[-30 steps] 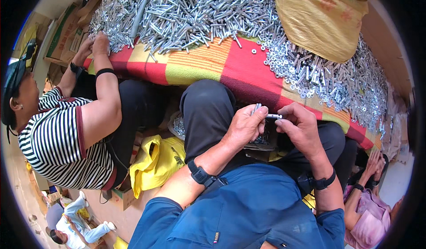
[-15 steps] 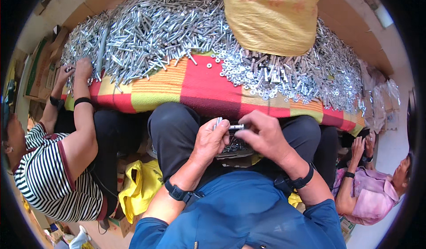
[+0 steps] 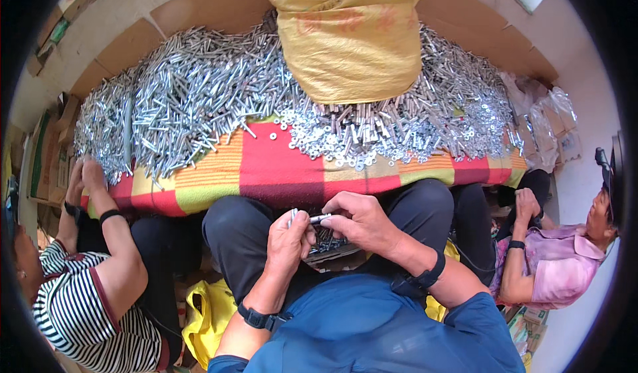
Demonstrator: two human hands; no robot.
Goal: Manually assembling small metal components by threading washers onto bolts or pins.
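Above my lap, my left hand (image 3: pixel 287 241) is closed round a short silver metal bolt (image 3: pixel 319 219), which lies almost level between my two hands. My right hand (image 3: pixel 362 221) pinches its other end with thumb and fingers. Another bit of shiny metal (image 3: pixel 293 216) sticks up by the left thumb; its kind is too small to make out. Beyond my knees a big heap of metal bolts and rods (image 3: pixel 199 100) spreads over a checked blanket (image 3: pixel 279 167). Loose washers (image 3: pixel 312 143) lie along the heap's near edge.
A yellow woven sack (image 3: pixel 352 47) rests on the heap. Cardboard (image 3: pixel 206 4) walls the far side. Co-workers sit at my left, in a striped shirt (image 3: pixel 86 313), and at my right, in a pink shirt (image 3: pixel 565 266). Yellow bags (image 3: pixel 209 320) lie below; clear plastic bags (image 3: pixel 548 117) hang far right.
My right hand has closed in on the bolt's end and now pinches it. The whole view has shifted, so the heap sits lower and further left. The right co-worker's hands have come together.
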